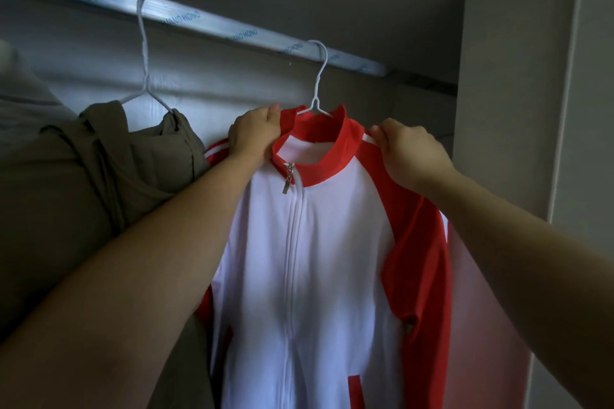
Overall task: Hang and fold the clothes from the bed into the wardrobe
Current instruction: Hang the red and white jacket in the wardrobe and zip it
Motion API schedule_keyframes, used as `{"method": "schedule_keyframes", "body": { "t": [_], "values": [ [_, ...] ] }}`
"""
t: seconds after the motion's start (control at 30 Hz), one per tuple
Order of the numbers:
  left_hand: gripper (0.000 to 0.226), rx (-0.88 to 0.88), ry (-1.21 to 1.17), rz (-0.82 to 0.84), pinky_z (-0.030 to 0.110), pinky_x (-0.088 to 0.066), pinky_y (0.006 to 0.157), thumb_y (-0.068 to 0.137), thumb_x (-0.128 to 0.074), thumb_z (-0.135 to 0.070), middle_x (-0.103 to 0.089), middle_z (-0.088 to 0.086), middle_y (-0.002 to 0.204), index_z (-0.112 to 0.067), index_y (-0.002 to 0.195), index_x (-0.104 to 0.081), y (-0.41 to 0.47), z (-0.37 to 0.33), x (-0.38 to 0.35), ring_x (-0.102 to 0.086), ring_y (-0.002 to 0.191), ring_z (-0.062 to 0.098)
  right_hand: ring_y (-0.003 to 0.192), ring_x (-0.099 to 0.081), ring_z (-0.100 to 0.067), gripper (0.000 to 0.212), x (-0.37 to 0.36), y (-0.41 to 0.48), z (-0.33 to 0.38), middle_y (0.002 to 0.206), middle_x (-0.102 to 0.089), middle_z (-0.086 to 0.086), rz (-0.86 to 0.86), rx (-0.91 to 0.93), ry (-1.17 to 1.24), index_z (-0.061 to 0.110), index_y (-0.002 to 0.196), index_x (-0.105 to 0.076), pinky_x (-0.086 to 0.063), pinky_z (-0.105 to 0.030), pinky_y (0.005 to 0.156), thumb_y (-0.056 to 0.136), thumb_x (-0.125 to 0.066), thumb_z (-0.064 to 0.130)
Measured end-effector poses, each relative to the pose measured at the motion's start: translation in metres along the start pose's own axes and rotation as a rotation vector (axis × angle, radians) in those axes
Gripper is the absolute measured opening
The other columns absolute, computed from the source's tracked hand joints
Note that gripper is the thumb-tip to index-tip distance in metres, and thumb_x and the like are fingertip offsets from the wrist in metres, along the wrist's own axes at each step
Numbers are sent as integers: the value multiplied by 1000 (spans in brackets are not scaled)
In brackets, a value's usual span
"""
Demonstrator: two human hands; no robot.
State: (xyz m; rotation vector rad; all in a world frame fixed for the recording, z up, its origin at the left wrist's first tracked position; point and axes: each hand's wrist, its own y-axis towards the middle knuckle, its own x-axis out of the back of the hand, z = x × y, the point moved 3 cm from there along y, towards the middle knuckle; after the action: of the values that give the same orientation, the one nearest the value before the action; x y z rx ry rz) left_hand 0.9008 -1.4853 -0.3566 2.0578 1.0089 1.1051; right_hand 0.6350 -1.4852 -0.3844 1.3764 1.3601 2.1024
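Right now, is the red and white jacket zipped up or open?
Zipped up: on the jacket the zipper pull sits at the collar and the front panels meet below it.

Left hand [254, 134], right hand [410, 151], seemingly pinch-tight on jacket [335, 242]

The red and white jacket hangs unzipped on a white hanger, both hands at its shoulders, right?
No: the head view shows the jacket zipped up. It hangs on the white hanger, left hand and right hand at its shoulders.
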Motion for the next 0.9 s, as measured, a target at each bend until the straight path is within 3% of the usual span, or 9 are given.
{"method": "schedule_keyframes", "body": {
  "t": [0.2,0.33,0.43,0.5,0.6,0.67,0.8,0.9],
  "values": [
    [53,-19,-37,-6,39,-40,85,107,-31,-38,-66,26,113,0,108,-68,3,0,-5,-56,107,42,67,-56,-41,33,12,-17,-26,75,-59,-15,-8,57,-106,25,89,-33,-37,-37,57,104,-24,53],
    [51,-11,-124,-42,37,-38,74,106,-37,-40,-65,22,92,-4,83,-65,2,5,-7,-57,95,38,64,-56,-37,39,20,-26,-34,78,-60,-13,-84,83,-304,20,88,-37,-35,-35,56,102,-25,54],
    [52,-42,-221,-65,36,-30,61,105,-39,-39,-51,7,64,-12,60,-43,-7,9,-8,-48,69,27,82,-58,-42,24,16,-32,-21,99,-56,-16,-189,110,-325,8,106,-50,-45,-44,62,104,-39,29],
    [49,-38,-308,-108,34,-29,57,104,-41,-36,-48,2,60,-14,60,-41,-12,15,-7,-43,62,20,92,-56,-43,26,7,-35,-6,107,-55,-20,-199,97,-278,5,117,-54,-44,-47,74,102,-42,24],
    [33,55,-423,-171,28,-40,62,98,-45,-25,-62,5,73,-9,72,-57,-16,38,-5,-56,72,21,101,-52,-40,35,-1,-32,3,112,-53,-18,-199,-46,-151,9,124,-53,-40,-47,85,105,-38,34],
    [33,120,-408,-183,22,-36,57,97,-45,-18,-51,4,65,-11,65,-47,-23,60,-5,-45,66,21,103,-50,-38,33,-3,-31,1,112,-53,-16,-206,-121,-114,13,123,-53,-39,-49,89,105,-38,37],
    [42,259,-446,-200,31,-29,63,100,-46,-23,-35,3,60,-15,60,-35,-31,94,-9,-35,63,20,103,-50,-39,28,-3,-29,-3,109,-56,-17,-219,-148,-74,15,119,-57,-35,-46,88,99,-41,24],
    [35,379,-478,-159,32,-34,65,101,-42,-19,-55,15,74,-4,71,-54,-31,99,-6,-51,78,32,99,-54,-40,24,-1,-24,-4,103,-61,-15,-227,-188,-21,14,108,-59,-33,-44,85,97,-38,22]
  ]
}}
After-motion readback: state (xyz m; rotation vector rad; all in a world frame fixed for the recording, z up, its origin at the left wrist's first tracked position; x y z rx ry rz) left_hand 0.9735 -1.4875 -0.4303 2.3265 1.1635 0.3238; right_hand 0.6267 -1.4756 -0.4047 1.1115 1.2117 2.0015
